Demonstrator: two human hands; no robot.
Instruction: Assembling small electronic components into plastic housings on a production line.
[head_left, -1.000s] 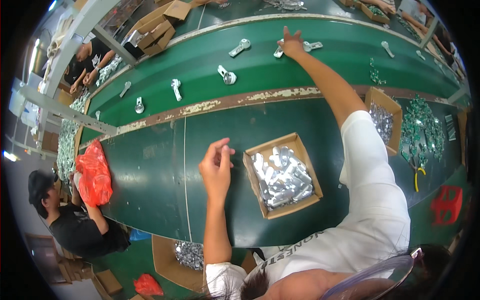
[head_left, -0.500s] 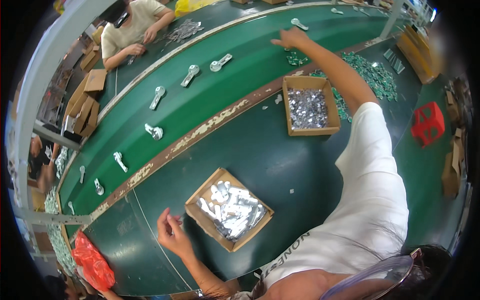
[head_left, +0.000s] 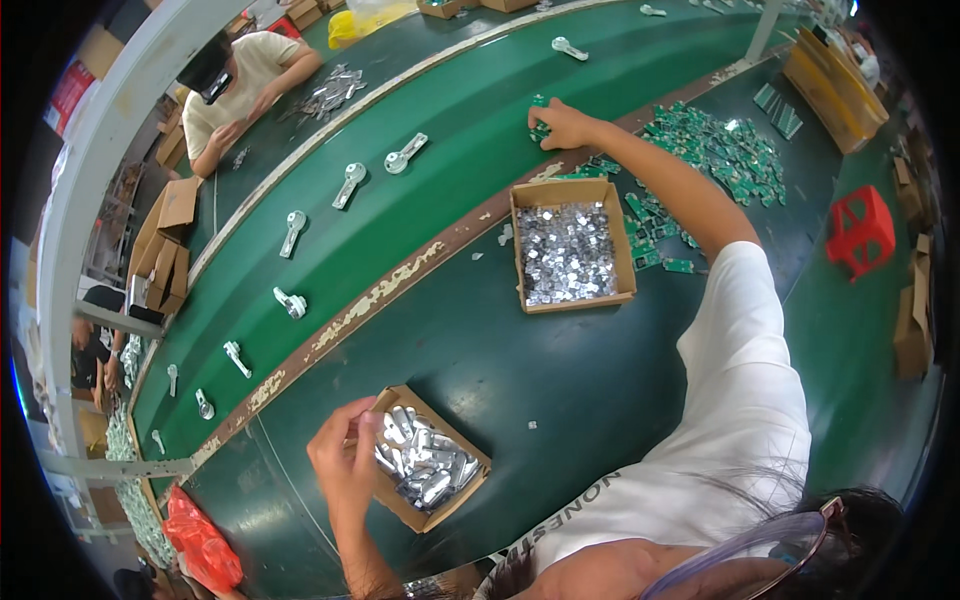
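My left hand (head_left: pixel 345 458) is curled at the left corner of a cardboard box (head_left: pixel 462 492) full of silver metal parts (head_left: pixel 425 462), fingertips touching the parts; whether it pinches one I cannot tell. My right arm stretches far out. My right hand (head_left: pixel 565 122) is closed on a green circuit board (head_left: pixel 539 128) at the near side of the green conveyor belt (head_left: pixel 450 200). Just beneath that arm sits a second cardboard box (head_left: pixel 518 245) of small silver pieces (head_left: pixel 568 250).
A heap of green circuit boards (head_left: pixel 720 150) lies right of my arm. Silver handle-shaped parts (head_left: pixel 349 182) ride spaced along the belt. Another person (head_left: pixel 240 80) works across it at top left. A red stool (head_left: pixel 860 230) and cardboard cartons (head_left: pixel 830 85) stand at right; a red bag (head_left: pixel 200 545) lies lower left.
The view has swung, so the boxes sit differently in the picture. My right hand came back from the far belt to the circuit boards at its near edge. My left hand stays at the box.
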